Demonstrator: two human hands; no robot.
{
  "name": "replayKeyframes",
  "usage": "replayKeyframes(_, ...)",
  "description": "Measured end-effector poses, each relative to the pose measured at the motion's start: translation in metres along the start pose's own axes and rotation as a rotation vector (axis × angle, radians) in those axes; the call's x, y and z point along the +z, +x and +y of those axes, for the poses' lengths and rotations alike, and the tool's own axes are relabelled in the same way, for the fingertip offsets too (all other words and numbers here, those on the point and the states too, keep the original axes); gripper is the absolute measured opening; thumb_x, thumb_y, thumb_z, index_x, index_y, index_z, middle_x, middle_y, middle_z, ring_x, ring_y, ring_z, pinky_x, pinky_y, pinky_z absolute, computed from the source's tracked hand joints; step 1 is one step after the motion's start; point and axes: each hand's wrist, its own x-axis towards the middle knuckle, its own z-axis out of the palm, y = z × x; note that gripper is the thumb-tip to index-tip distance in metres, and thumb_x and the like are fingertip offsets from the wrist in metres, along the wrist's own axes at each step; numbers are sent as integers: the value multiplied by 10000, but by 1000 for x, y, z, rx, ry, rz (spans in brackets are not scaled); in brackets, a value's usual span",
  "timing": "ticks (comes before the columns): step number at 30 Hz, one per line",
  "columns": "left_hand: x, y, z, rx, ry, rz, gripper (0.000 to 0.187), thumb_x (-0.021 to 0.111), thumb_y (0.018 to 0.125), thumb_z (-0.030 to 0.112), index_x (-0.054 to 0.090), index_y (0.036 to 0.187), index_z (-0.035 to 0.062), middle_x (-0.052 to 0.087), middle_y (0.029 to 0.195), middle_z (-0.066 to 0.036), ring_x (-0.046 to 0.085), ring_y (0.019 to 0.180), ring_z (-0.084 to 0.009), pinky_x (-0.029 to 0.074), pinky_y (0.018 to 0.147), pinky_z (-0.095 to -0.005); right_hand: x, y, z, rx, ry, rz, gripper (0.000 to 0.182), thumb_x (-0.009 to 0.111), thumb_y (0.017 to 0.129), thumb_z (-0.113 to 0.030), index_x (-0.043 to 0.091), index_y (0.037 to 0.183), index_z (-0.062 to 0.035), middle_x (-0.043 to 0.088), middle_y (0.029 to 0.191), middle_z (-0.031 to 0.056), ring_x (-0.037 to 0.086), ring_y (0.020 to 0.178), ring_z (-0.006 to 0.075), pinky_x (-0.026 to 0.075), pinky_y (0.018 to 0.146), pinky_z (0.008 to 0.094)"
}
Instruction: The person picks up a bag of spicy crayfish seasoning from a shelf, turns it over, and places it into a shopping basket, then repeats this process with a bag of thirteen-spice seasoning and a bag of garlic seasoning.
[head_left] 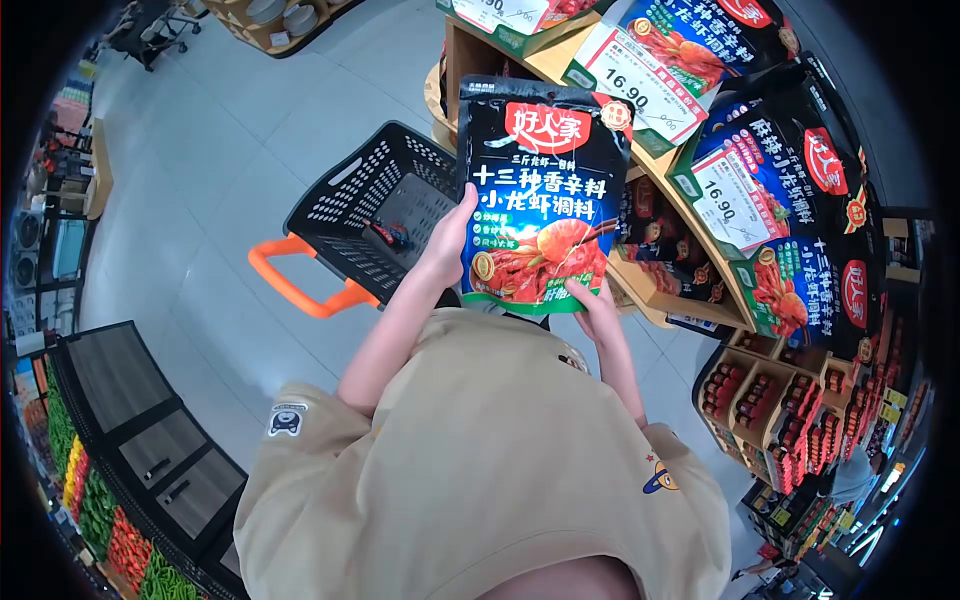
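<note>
In front of my chest I hold a black pouch of crayfish seasoning [540, 150], upright with its printed front showing. It has a red logo, white lettering and a picture of red crayfish. My left hand [452, 238] grips its left edge, with most of the fingers hidden behind the pouch. Lower down, my right hand [594, 304] pinches the bottom right corner. Just beyond my left hand is a black shopping basket cart [345, 175] with an orange handle [330, 303]. Inside it lies a small red and dark package [388, 234].
To the right, a wooden display shelf [690, 270] carries similar pouches [790, 290] and price cards [640, 80] reading 16.90. Farther right stands a rack of red-labelled jars [770, 400]. A vegetable stand [130, 540] lies at lower left. Grey floor tiles [220, 180] stretch left.
</note>
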Motion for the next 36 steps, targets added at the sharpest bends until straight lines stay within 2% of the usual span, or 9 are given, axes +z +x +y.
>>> replayKeyframes(15, 16, 1, 5, 55, -40, 134, 460, 374, 889, 389, 420, 1163, 23, 531, 1101, -97, 531, 980, -167, 399, 866, -303, 10, 6, -22, -63, -415, 14, 259, 607, 774, -107, 537, 1001, -6, 599, 929, 33, 549, 824, 88, 431, 721, 229)
replayKeyframes(17, 5, 13, -5, 360, 125, 168, 449, 418, 883, 287, 337, 1213, -6, 433, 1178, -133, 454, 1071, -210, 344, 914, -323, 13, 5, -25, -129, -425, 50, 212, 600, 778, -101, 562, 960, 1, 609, 864, 17, 553, 777, 83, 435, 693, 228)
replayKeyframes(19, 22, 8, -11, 932, 922, 534, 503, 458, 855, 191, 245, 1272, 6, 300, 1245, -157, 327, 1165, -270, 254, 980, -358, 16, 2, -28, -255, -580, 148, 189, 594, 775, -90, 580, 937, 4, 627, 828, 50, 568, 731, 91, 439, 670, 239)
replayKeyframes(21, 37, -10, -7, 1010, 1138, 444, 625, 536, 783, 164, 204, 1282, -14, 215, 1276, -211, 212, 1217, -302, 184, 997, -388, 27, -4, -36, -347, -731, 236, 192, 596, 768, -93, 584, 930, 9, 631, 815, 70, 584, 712, 121, 442, 664, 245)
replayKeyframes(25, 65, -16, -17, 761, 934, 77, 644, 486, 811, 265, 164, 1314, 23, 214, 1285, -204, 204, 1229, -275, 164, 1014, -368, 68, -21, -57, -428, -1025, 299, 273, 622, 723, -136, 580, 953, 5, 619, 898, 129, 606, 742, 237, 455, 661, 275)
replayKeyframes(27, 40, 2, -35, 339, 486, -153, 706, 381, 835, 436, 100, 1342, 32, 140, 1355, -183, 115, 1280, -249, 106, 1032, -356, 92, -29, -65, -595, -1117, 146, 320, 640, 698, -132, 573, 989, -16, 586, 988, 129, 579, 841, 250, 444, 700, 294)
replayKeyframes(29, 27, 8, -35, 115, 77, -266, 708, 379, 835, 439, 99, 1342, 32, 139, 1355, -182, 114, 1280, -249, 105, 1032, -355, 107, -34, -67, -765, -1198, -9, 374, 658, 673, -128, 565, 1025, -37, 554, 1077, 129, 551, 941, 263, 433, 739, 313)
replayKeyframes(31, 18, 9, -30, 80, -155, -289, 710, 377, 834, 442, 97, 1342, 32, 138, 1356, -182, 113, 1280, -248, 104, 1033, -355, 116, -36, -66, -764, -1321, -376, 405, 679, 639, -169, 575, 1024, -92, 475, 1195, 109, 451, 1090, 264, 381, 830, 364)
replayKeyframes(36, 8, 9, -25, 206, -369, -196, 715, 373, 833, 449, 93, 1342, 32, 134, 1358, -180, 110, 1281, -247, 102, 1033, -355, 113, -31, -48, -807, -1210, -494, 261, 626, 679, -90, 576, 935, -97, 519, 1142, 18, 430, 1115, 256, 357, 828, 384)
